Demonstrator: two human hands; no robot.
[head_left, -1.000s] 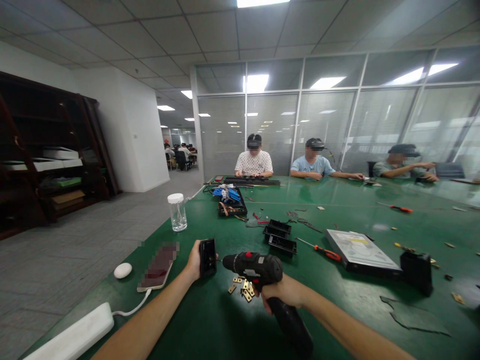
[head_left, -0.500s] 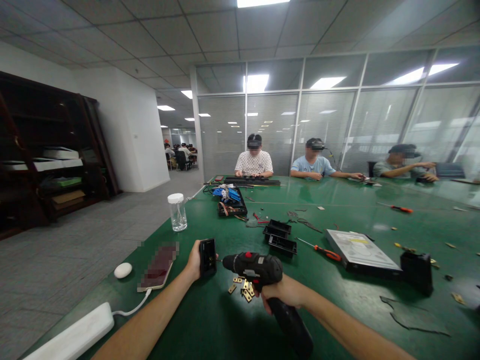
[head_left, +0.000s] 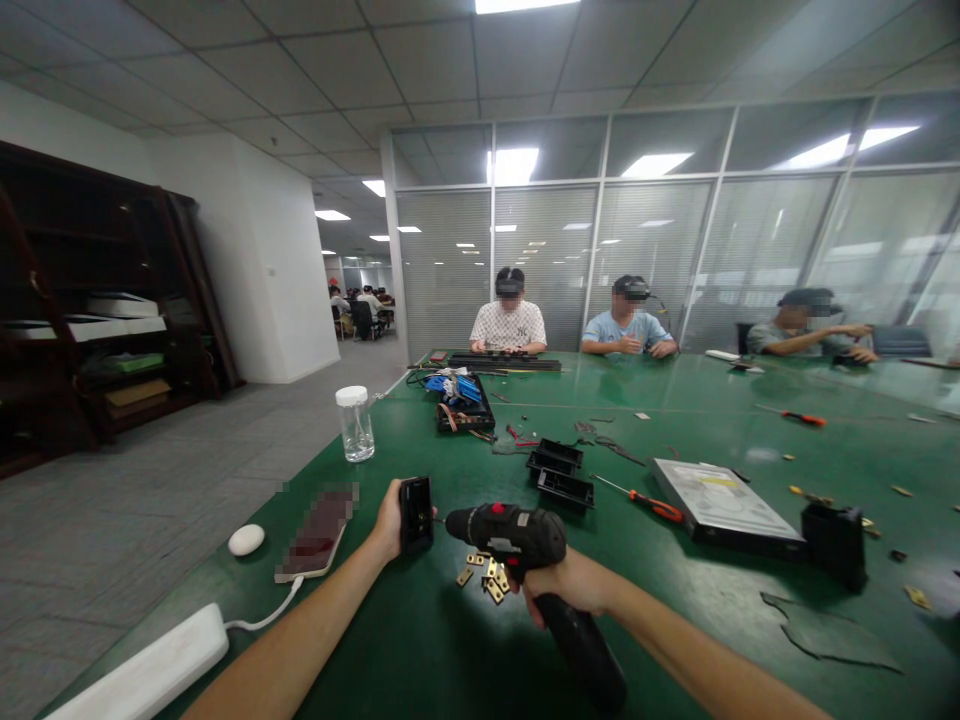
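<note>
My left hand grips a small black box-shaped part and holds it upright on the green table. My right hand is wrapped round the handle of a black and red cordless drill. The drill's bit points left and touches the side of the black part. Several small brass pieces lie on the table just under the drill.
A phone, a white mouse, a white power strip and a clear jar lie to the left. Black trays, a red-handled screwdriver, an optical drive and a black block lie right. Three people sit at the far end.
My hands and the drill have stayed put. The person in the blue shirt across the table has drawn an arm in from the outstretched position.
</note>
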